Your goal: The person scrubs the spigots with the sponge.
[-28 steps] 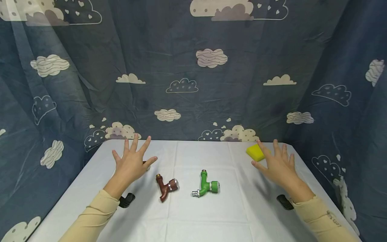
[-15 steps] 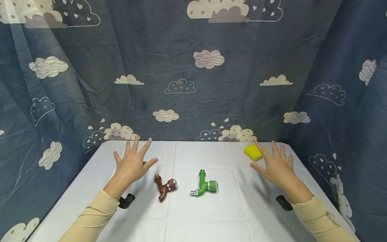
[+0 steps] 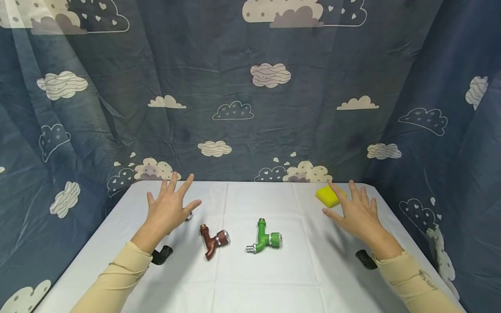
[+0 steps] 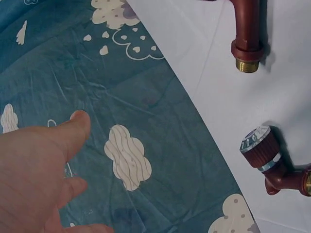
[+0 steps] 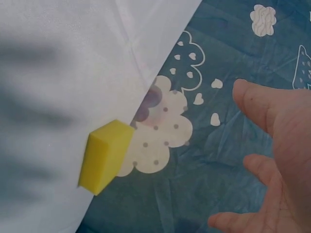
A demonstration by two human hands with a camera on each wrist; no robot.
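My left hand (image 3: 166,211) is held above the table's left side with fingers spread, holding nothing. Partly behind it shows a small shiny end of a tap (image 3: 189,216). In the left wrist view there are two brown taps, one with a brass thread (image 4: 247,36) and one with its ribbed knob (image 4: 262,151) showing. A brown tap (image 3: 211,243) lies right of the left hand in the head view, and a green tap (image 3: 264,239) lies near the middle. My right hand (image 3: 360,217), fingers spread and holding nothing, hovers near a yellow sponge (image 5: 104,158), apart from it in the right wrist view.
A white cloth covers the table (image 3: 274,278). Behind and beside it hangs a dark blue curtain (image 3: 313,130) with cloud prints. A black strap piece sits at each wrist, the left one (image 3: 161,255) and the right one (image 3: 365,259).
My left hand has shifted slightly left and up, uncovering more of the shiny tap end behind it. The right hand has barely moved. The taps and sponge lie where they were.
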